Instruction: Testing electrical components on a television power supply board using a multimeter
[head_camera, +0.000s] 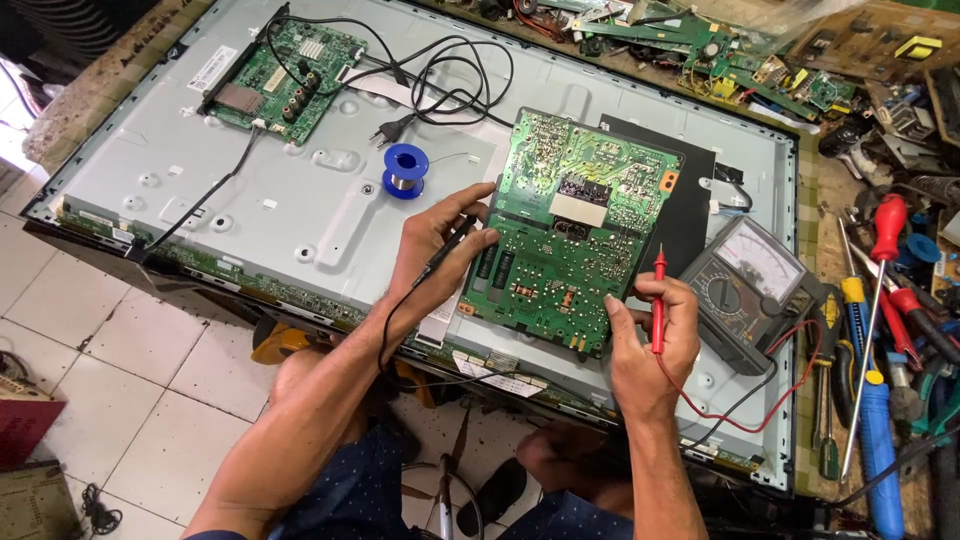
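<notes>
Probing step. My left hand (432, 245) pinches black probe (447, 247), steadies green board (570, 232) edge. My right hand (655, 335) grips red probe (659, 300) upright beside board corner. Next, likely: tips onto solder points; meter (745, 285) just right.

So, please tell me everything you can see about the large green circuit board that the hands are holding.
The green circuit board is a large rectangle showing its solder side, with many small silver joints, pale printed markings and a white rectangular patch near the middle. It lies slightly tilted on the grey metal back panel of a flat screen, partly over a black sheet. The left hand, holding a black probe, grips its left edge. The right hand, holding a red probe, touches its lower right edge.
</notes>
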